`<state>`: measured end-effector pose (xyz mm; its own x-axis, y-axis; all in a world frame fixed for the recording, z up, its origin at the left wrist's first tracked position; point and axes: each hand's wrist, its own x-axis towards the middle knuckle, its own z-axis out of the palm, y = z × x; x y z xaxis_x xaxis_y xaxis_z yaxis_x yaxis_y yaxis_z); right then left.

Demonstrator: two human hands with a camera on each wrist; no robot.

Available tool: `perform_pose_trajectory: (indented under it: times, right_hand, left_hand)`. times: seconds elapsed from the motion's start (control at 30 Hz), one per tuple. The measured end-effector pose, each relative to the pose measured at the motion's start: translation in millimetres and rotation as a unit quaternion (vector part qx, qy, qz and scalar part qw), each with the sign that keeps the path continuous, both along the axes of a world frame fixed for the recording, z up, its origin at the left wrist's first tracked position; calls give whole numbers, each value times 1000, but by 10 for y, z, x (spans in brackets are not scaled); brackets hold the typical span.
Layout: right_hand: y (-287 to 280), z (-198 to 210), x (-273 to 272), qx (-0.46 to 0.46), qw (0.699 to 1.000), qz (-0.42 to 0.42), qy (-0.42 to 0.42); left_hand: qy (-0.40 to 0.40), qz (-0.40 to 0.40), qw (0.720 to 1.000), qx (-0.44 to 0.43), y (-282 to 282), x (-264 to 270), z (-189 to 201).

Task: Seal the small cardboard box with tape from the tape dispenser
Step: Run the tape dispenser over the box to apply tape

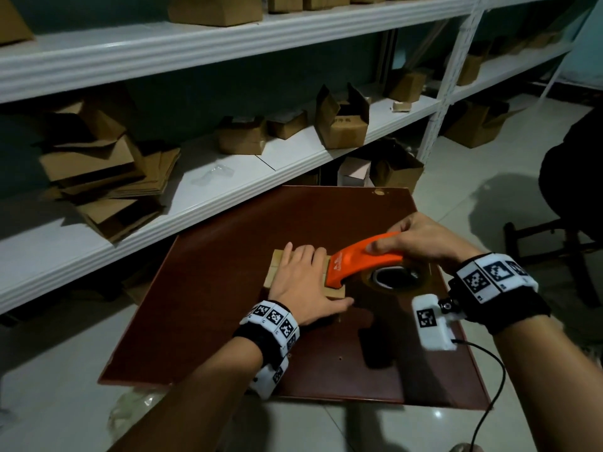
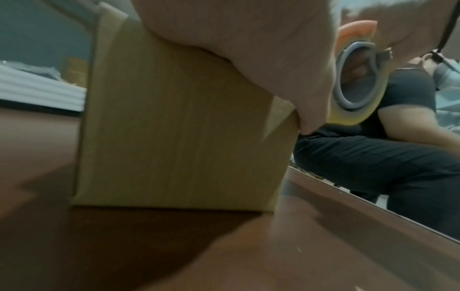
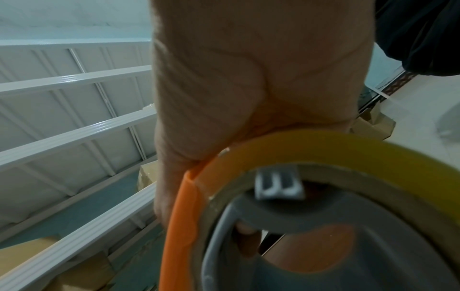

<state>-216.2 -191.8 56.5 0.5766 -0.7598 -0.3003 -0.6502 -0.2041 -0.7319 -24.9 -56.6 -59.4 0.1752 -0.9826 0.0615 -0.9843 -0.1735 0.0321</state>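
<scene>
A small cardboard box (image 1: pixel 273 269) stands on the dark brown table (image 1: pixel 228 314). My left hand (image 1: pixel 303 278) lies flat on its top with straight fingers, the thumb along the near right edge. In the left wrist view the box (image 2: pixel 179 128) fills the middle, with my left hand (image 2: pixel 248 49) over its top corner. My right hand (image 1: pixel 408 238) grips the handle of the orange tape dispenser (image 1: pixel 355 261). The dispenser's front end meets the box's right side, and its tape roll (image 1: pixel 398 278) hangs to the right. Up close, my right hand (image 3: pixel 248 88) curls round the orange frame (image 3: pixel 181 216) above the yellowish tape roll (image 3: pixel 348 149).
White shelves (image 1: pixel 228 177) behind the table carry flattened cardboard (image 1: pixel 98 177) and several open boxes (image 1: pixel 342 122). A person in dark clothes (image 1: pixel 574 171) sits at the right on a stool. A black cable (image 1: pixel 489 396) trails off my right wrist camera. Pale tiled floor surrounds the table.
</scene>
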Motion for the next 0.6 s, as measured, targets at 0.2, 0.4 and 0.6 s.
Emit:
perform_pose_trajectory:
  times: [0.2, 0.4, 0.6]
  right_hand:
    - [86, -68, 100, 37, 999, 31, -3]
    - [187, -124, 263, 39, 999, 32, 3]
    - [261, -142, 299, 60, 998, 26, 10]
  left_hand:
    - [-8, 2, 1000, -2, 22, 208, 76]
    - [21, -40, 998, -39, 87, 442, 21]
    - [37, -32, 998, -45, 117, 462, -11]
